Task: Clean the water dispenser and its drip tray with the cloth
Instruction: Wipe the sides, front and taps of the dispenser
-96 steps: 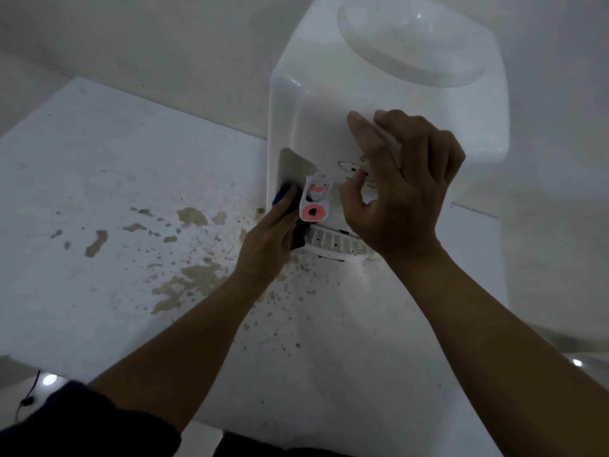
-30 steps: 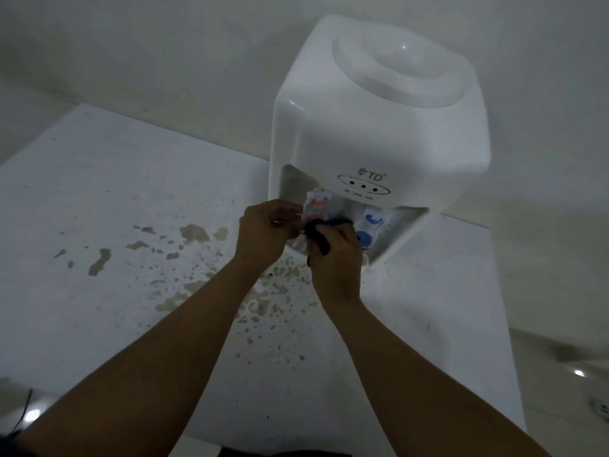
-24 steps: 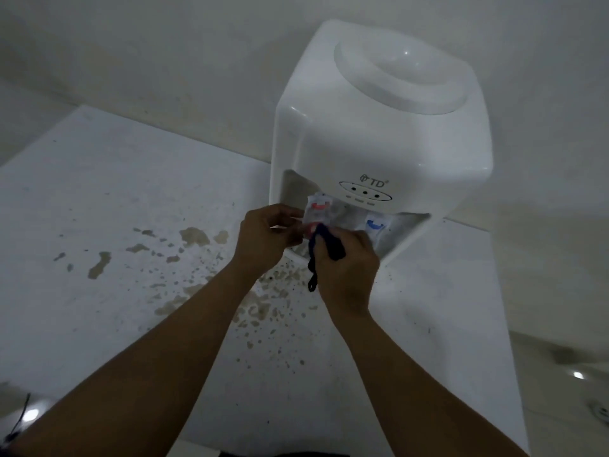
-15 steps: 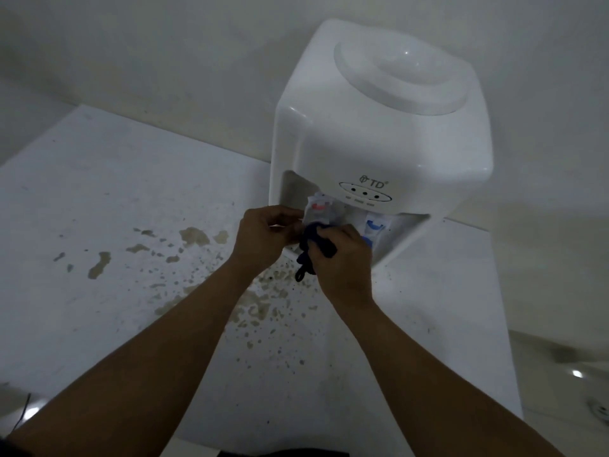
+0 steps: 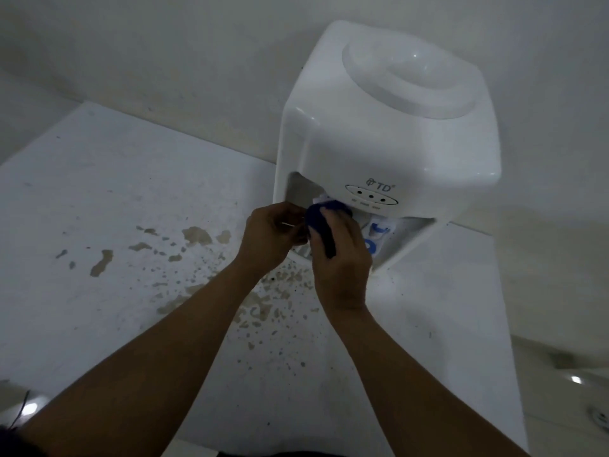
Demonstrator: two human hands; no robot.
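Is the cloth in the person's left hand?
No, the dark blue cloth is gripped by the right hand, against the taps of the dispenser.

White counter with brown stains, pale wall behind.

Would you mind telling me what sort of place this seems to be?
Probably a plain kitchen or utility corner of a home, though that is a guess. A small tabletop water dispenser stands on a stained white counter against a bare wall, and what looks like a floor drain shows at lower right.
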